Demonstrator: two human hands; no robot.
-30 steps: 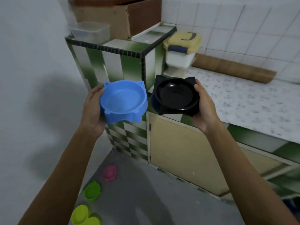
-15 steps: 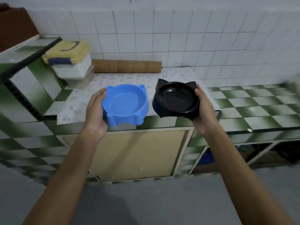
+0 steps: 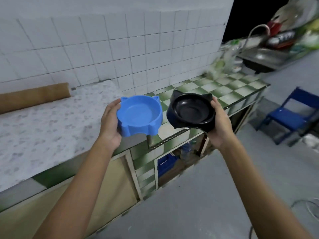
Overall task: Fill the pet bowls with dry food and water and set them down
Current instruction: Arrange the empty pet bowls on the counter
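Observation:
My left hand (image 3: pixel 110 125) grips the left rim of a blue cat-eared pet bowl (image 3: pixel 140 116). A black cat-eared pet bowl (image 3: pixel 190 111) is held by its right rim in my right hand (image 3: pixel 219 124). Both bowls are empty and level, side by side in the air above the front edge of the counter (image 3: pixel 51 128). A steel sink (image 3: pixel 264 55) with a curved tap (image 3: pixel 257 31) stands at the far right.
The counter has a speckled covering on the left and green-white checked tiles (image 3: pixel 224 87) on the right. A brown roll (image 3: pixel 34 96) lies by the tiled wall. Bottles (image 3: pixel 222 64) stand near the sink. A blue chair (image 3: pixel 291 116) stands on the grey floor at right.
The view has swung right along the counter, away from the yellow-lidded container and floor bowls, bringing the sink and blue chair into sight. Both hands still hold their bowls the same way.

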